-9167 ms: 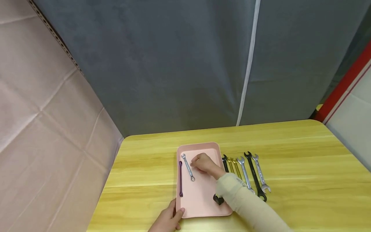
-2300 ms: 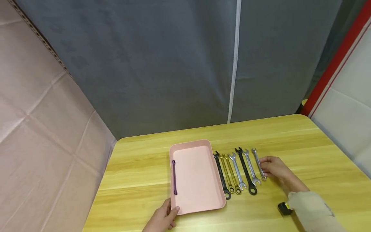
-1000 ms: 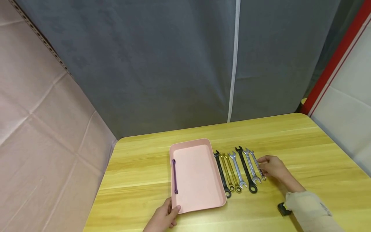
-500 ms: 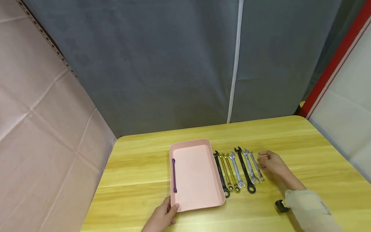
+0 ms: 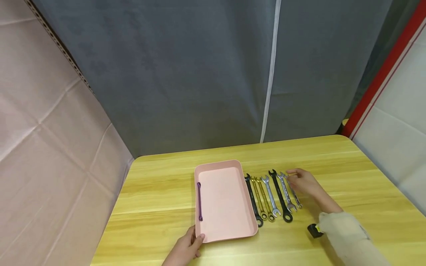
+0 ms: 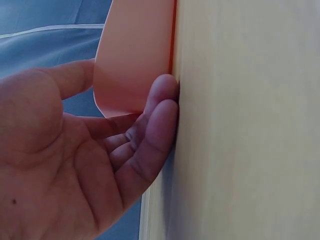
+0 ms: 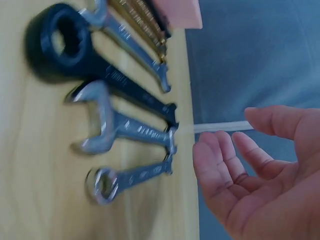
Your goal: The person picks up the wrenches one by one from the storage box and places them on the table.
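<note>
My left hand (image 5: 183, 248) grips the near left corner of a pink tray (image 5: 226, 203), thumb over the rim and fingers against its outer side. A purple wrench (image 5: 199, 201) lies inside along the tray's left wall. To the right of the tray stretches a row of wrenches: black, gold, silver, then a large black ratcheting wrench (image 7: 90, 55) and a silver open-end wrench (image 7: 135, 129). Last in the row is a small silver combination wrench (image 7: 142, 174). Over its far end hovers my right hand (image 5: 304, 183), fingers relaxed and holding nothing, partly covering that wrench in the head view.
Everything lies on a yellow wood-grain table (image 5: 159, 192). Behind it hangs a grey curtain (image 5: 199, 92); a pale pink cloth (image 5: 66, 147) covers the left side and a white panel (image 5: 396, 140) stands at the right. A black device (image 5: 314, 230) sits by the right sleeve.
The small silver wrench has gone from the tray to the row's right end. My right hand has let go of it and shifted left above it. My left hand stays on the tray.
</note>
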### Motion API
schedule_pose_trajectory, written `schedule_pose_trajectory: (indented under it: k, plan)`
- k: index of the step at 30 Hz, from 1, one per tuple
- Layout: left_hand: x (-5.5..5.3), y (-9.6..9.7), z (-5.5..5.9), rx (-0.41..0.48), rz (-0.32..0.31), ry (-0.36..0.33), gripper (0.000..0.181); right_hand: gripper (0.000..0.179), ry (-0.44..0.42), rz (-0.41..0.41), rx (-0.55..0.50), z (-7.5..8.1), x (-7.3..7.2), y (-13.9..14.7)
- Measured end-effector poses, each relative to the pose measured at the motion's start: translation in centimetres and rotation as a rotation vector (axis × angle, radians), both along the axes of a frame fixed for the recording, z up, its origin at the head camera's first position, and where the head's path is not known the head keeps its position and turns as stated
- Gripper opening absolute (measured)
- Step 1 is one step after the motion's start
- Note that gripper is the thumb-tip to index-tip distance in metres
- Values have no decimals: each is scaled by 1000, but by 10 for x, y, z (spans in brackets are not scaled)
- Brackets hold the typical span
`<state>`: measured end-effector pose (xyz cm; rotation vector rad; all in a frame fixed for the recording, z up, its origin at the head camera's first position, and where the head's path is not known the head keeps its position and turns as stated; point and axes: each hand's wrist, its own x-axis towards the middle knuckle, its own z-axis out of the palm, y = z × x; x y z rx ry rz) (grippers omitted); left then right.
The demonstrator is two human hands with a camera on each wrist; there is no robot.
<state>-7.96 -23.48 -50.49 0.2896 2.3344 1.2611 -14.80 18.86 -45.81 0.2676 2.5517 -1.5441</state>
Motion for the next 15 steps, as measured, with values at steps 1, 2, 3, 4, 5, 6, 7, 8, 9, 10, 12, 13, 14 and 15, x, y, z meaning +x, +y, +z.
schedule_pose_trajectory:
  k: [1,2,3,4,5,6,7,8,9,10,12,13,14,15]
  plan:
    - [0,0,0,2,1,-1,69,47,2,5,-16,1,-1,-2]
    - [0,0,-1,1,2,-1,69,47,5,12,-37,3,-2,-4]
    - [0,0,-1,2,1,-1,69,46,6,18,-57,4,-3,-5]
    - [0,0,-1,5,2,-1,69,46,10,31,-78,5,-4,-7]
    - [-1,-1,-1,6,1,0,68,47,10,38,-95,6,-5,-9]
    - [-1,-1,-1,10,-2,2,68,47,10,48,-108,8,-6,-11]
    - [-1,-1,-1,16,-4,4,68,48,7,56,-124,9,-7,-13]
    - [-1,-1,-1,22,-8,4,68,49,4,65,-145,10,-8,-15]
    - [-1,-1,0,30,-10,2,68,49,1,75,-166,11,-8,-17]
    - [-1,-1,0,38,-12,1,68,50,-2,82,-183,12,-9,-19]
    - [0,-1,0,46,-12,-3,67,49,-10,89,-223,13,-11,-23]
    - [0,-1,0,49,-10,-3,67,50,-13,94,-248,13,-12,-25]
    - [0,-1,0,49,-7,-4,67,50,-18,96,-273,14,-13,-27]
    - [0,-1,-1,46,-5,-4,67,49,-18,102,-293,15,-15,-30]
